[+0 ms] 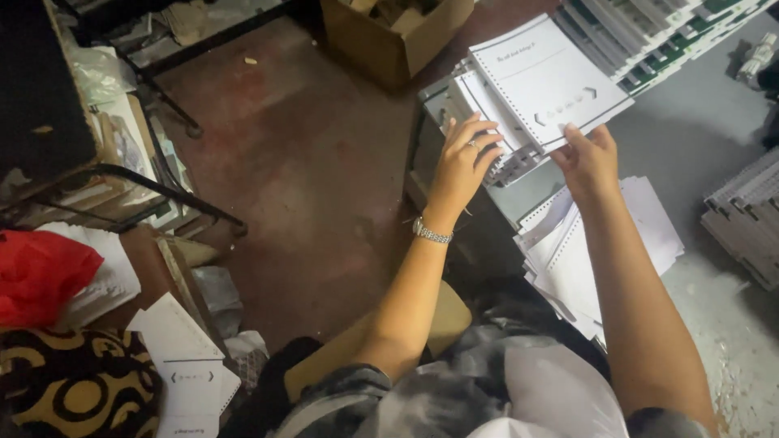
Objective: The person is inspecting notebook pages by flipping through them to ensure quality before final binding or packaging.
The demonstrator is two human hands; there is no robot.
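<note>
White punched-edge paper cover sheets (545,77), stacked at the grey tabletop's (690,146) left edge: light, floppy, slippery. My left hand (464,158) spreads open on the stack; right hand (590,156) pinches the top sheet's near edge.

Cover print (568,101) too small, illegible

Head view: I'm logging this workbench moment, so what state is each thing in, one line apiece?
left hand: fingers spread on the edge of the sheet stack, wristwatch on the wrist
right hand: pinching the near edge of the top sheet
top sheet: punched along one edge, printed side up, tilted
sheet stack: fanned, uneven
loose sheets: spread under the right forearm
cardboard box: open
</note>
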